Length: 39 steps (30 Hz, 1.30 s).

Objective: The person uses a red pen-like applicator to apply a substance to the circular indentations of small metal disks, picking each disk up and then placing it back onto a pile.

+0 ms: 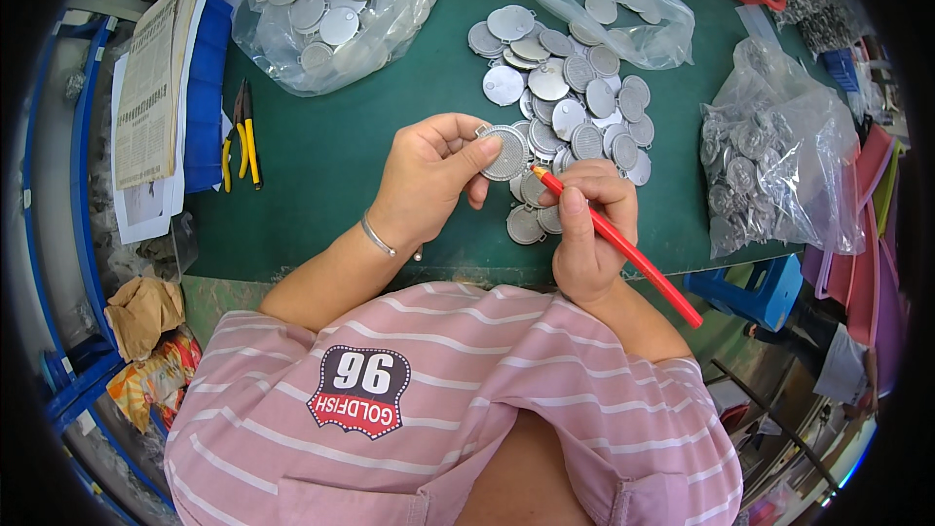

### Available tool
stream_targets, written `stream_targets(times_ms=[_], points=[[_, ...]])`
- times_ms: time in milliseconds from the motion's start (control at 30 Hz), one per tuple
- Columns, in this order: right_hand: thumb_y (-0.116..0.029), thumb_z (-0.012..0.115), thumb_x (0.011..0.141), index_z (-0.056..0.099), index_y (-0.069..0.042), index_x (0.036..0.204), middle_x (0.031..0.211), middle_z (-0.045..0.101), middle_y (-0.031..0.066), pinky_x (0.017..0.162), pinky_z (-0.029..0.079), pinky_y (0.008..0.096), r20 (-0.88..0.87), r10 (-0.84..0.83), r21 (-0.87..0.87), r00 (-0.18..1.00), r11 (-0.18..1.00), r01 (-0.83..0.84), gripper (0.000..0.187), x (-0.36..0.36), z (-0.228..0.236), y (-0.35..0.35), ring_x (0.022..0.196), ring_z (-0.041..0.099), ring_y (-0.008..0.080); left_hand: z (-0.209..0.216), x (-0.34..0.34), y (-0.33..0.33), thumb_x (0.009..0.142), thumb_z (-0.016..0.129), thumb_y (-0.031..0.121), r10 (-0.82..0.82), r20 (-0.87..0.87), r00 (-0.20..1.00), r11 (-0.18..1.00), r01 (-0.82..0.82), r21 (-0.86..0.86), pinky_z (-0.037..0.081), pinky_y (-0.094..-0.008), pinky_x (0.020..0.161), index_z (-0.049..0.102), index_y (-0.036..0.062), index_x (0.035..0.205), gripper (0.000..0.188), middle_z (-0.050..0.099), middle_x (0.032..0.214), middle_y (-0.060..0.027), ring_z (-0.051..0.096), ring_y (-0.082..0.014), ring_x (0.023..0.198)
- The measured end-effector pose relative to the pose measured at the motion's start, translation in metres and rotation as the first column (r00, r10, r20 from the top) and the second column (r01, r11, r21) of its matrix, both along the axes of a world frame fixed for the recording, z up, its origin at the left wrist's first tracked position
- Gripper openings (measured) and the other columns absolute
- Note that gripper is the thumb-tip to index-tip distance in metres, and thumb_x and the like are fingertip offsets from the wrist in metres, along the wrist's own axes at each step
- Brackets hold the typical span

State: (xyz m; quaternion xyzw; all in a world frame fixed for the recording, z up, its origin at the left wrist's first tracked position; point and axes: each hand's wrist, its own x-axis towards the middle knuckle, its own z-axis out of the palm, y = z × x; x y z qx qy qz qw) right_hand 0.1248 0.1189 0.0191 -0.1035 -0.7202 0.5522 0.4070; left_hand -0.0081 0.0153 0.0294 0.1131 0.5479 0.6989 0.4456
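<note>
Between the thumb and fingers of my left hand (429, 170) is a round grey metal medal (505, 154) with a small loop and a textured face. My right hand (596, 229) grips a red pencil (643, 268), its pointed end just below and right of the medal's rim. Whether the tip touches the medal I cannot tell. Beyond both hands, a loose pile of similar metal medals (568, 120) is spread on the green tabletop (390, 97). Some show plain faces, others textured ones, and the nearest lie partly behind my right hand.
Clear plastic bags of medals stand at the back left (336, 15) and right (755, 166); another bag (623, 10) lies behind the pile. Yellow-handled pliers (243, 141) rest beside a blue bin (205, 88) with papers (151, 88). A blue stool (755, 292) is below the table's right edge.
</note>
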Motion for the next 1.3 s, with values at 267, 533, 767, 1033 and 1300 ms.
stream_targets(times_ms=[267,533,767,1033,1300], points=[[-0.003,0.054,0.084,0.05,-0.002,0.086,0.075,0.06,0.0085,0.07,0.041,0.0314,0.009,0.026,0.08,1.0,0.996,-0.027,0.005,-0.0012,0.0015,0.0016,0.074,0.052,0.021,-0.0025,0.0007,-0.0011,0.087,0.058,0.016,-0.096,0.173,0.98,0.995,0.092,0.028,0.04,-0.0208,0.044,0.057,-0.0034,0.095,0.021,0.06,0.076,-0.0065,0.048,-0.0063,0.05],[-0.004,0.052,0.084,0.049,-0.002,0.083,0.072,0.059,0.0084,0.068,0.041,0.0309,-0.014,0.056,0.024,0.998,0.998,-0.056,0.004,-0.0013,0.0031,0.0028,0.07,0.051,0.0199,-0.0058,0.0027,-0.0009,0.088,0.057,0.018,-0.174,0.416,0.892,0.984,0.147,0.097,0.038,-0.0205,0.044,0.055,-0.0033,0.096,0.023,0.054,0.072,-0.0028,0.043,-0.005,0.05],[-0.004,0.05,0.086,0.046,-0.002,0.084,0.071,0.057,0.009,0.066,0.042,0.0306,-0.043,0.06,-0.077,0.997,0.995,-0.063,0.005,-0.0007,0.0015,0.0057,0.071,0.05,0.0181,-0.0043,0.0009,-0.002,0.09,0.053,0.02,-0.237,0.435,0.869,0.968,0.173,0.182,0.034,-0.0196,0.043,0.055,-0.0037,0.096,0.025,0.051,0.064,0.0,0.04,-0.0034,0.049],[-0.004,0.049,0.087,0.045,-0.002,0.086,0.072,0.058,0.0093,0.068,0.042,0.0298,-0.101,0.078,-0.028,0.992,0.996,-0.081,0.004,-0.0039,0.001,0.0053,0.072,0.05,0.0172,-0.001,0.004,-0.0005,0.09,0.053,0.02,-0.211,0.409,0.888,0.977,0.174,0.127,0.034,-0.0198,0.043,0.056,-0.0038,0.097,0.025,0.052,0.066,0.0002,0.041,-0.0034,0.048],[-0.003,0.05,0.086,0.047,-0.001,0.082,0.07,0.056,0.0079,0.062,0.041,0.0279,0.047,0.118,-0.142,0.992,0.984,-0.11,0.005,-0.004,0.002,0.0025,0.065,0.05,0.0151,-0.004,-0.0044,-0.0057,0.088,0.055,0.016,-0.177,0.342,0.923,0.981,0.138,0.134,0.038,-0.02,0.045,0.058,-0.0046,0.1,0.024,0.053,0.068,-0.0003,0.043,-0.0041,0.049]])
